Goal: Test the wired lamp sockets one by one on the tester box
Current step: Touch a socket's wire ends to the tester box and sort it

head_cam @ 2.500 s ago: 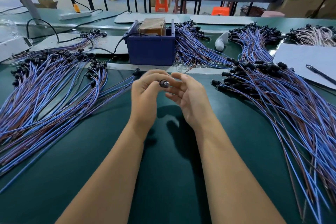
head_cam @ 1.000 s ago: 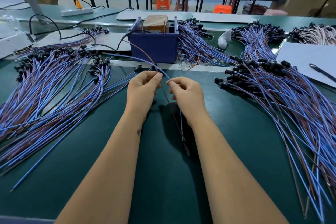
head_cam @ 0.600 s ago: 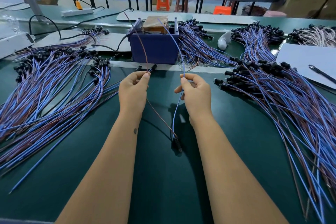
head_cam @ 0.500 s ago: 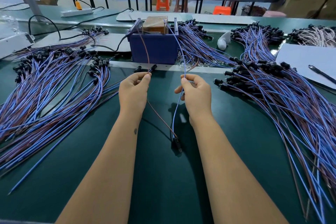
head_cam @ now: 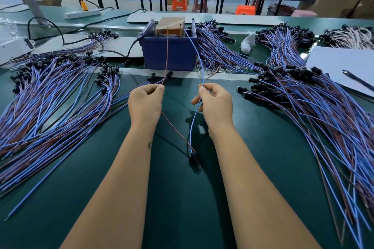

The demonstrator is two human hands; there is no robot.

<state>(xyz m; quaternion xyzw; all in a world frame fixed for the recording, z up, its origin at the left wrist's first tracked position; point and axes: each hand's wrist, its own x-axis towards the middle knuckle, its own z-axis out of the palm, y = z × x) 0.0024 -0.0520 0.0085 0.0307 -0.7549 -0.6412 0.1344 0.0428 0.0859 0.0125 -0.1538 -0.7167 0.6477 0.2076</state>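
- Left hand (head_cam: pixel 146 103), fingers curled, pinching the brown wire (head_cam: pixel 167 50) between thumb and forefinger, just this side of the metal strip (head_cam: pixel 218 75) across the surface (head_cam: pixel 182 208).
- Right hand (head_cam: pixel 217 105), fingers likewise curled, pinching the blue wire (head_cam: pixel 197 56) at the fingertips, level with the left and a little apart from it.
- Both wires running up and away from the hands to the top of the tester box (head_cam: pixel 169 52), a dark blue box holding a brownish block, with two thin upright pins; brown wire's tip at the left pin, blue wire's tip near the right rim. Whether the tips actually touch metal: cannot tell.
- Below the hands, the same two wires drooping and meeting at the black lamp socket (head_cam: pixel 195 157), lying on the green surface between the forearms, nearer the right one.
- To the left, a broad heap of wired sockets (head_cam: pixel 50 97), blue and brown leads fanned over the surface, black heads towards the far side.
- To the right, a second large heap (head_cam: pixel 313 107), heads pointing towards the hands, leads trailing to the near right edge.
- More bundles behind the box and at far right.
- A white sheet (head_cam: pixel 340 66) at right with a dark pen (head_cam: pixel 358 80) on it.
- A black cable (head_cam: pixel 121 52) leading into the box's left side.
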